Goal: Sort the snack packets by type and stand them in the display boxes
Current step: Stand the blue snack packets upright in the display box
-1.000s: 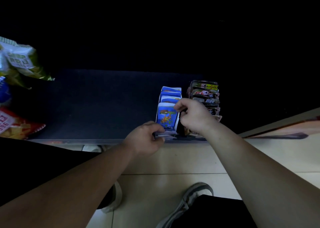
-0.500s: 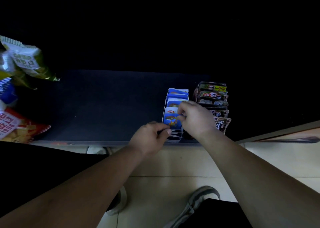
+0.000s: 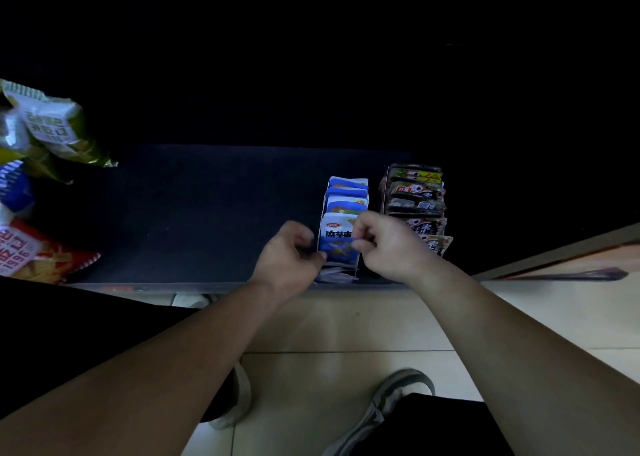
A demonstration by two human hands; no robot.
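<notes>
Head view. Blue packet [image 3: 337,239]: upright at the near end of the blue box [image 3: 343,227], face toward the camera, long axis vertical. Left hand [image 3: 289,259] pinches its left edge, right hand [image 3: 382,244] its right edge; both equally near. Dark box [image 3: 414,206] stands just beside, to the right.

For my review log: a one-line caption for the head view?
Both hands stand a blue packet at the front of its display box, dark packets alongside.
</notes>
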